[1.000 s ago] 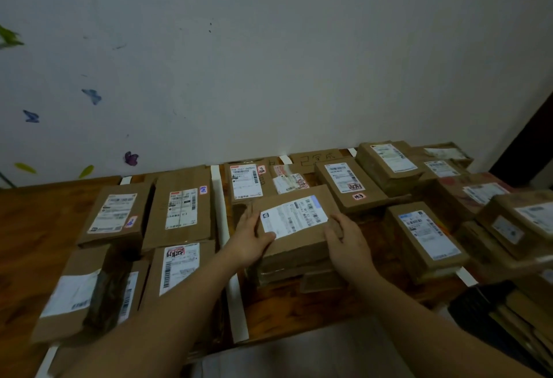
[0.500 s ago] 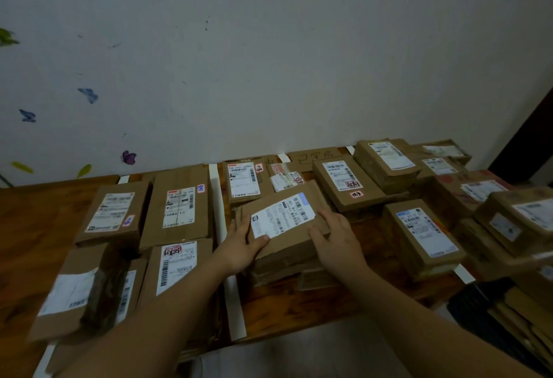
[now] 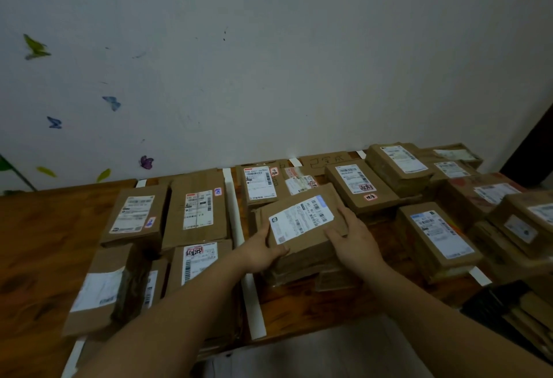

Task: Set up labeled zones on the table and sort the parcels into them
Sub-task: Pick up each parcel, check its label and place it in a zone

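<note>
We log a wooden table (image 3: 45, 243) carrying brown parcels (image 3: 194, 213) in groups, parted by white tape strips (image 3: 254, 309).

A single wide-angle view from the person's head — looking forward and down across the wooden table (image 3: 45, 243) to the white wall (image 3: 299, 63), which fills the upper half. Close in: left hand (image 3: 260, 253) and right hand (image 3: 356, 241) hold a parcel (image 3: 302, 222) mid-frame.

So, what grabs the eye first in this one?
The left hand and right hand grip a labelled parcel on top of the middle stack. Other brown parcels crowd the wooden table on both sides, divided by a white tape strip. Butterfly stickers dot the wall at upper left.
</note>
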A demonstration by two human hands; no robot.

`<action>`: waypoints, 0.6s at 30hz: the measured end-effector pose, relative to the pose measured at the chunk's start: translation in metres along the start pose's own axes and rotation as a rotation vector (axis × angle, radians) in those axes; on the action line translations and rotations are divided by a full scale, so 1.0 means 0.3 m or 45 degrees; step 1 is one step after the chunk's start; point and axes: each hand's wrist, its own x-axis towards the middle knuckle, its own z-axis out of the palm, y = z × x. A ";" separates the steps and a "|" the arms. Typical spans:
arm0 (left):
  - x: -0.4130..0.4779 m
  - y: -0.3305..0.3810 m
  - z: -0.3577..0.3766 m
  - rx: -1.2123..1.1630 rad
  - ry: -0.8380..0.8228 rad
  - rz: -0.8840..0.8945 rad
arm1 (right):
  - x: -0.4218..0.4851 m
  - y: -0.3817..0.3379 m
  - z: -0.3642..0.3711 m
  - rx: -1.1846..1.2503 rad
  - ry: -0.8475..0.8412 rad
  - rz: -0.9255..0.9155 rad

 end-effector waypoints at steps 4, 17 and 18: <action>0.004 -0.006 0.011 -0.117 0.028 0.023 | -0.006 -0.003 -0.002 0.072 0.028 0.008; 0.021 0.118 0.108 -0.104 0.217 0.189 | 0.029 0.124 -0.078 0.263 0.067 0.073; 0.018 0.123 0.108 -0.109 0.237 0.192 | 0.032 0.127 -0.080 0.267 0.072 0.065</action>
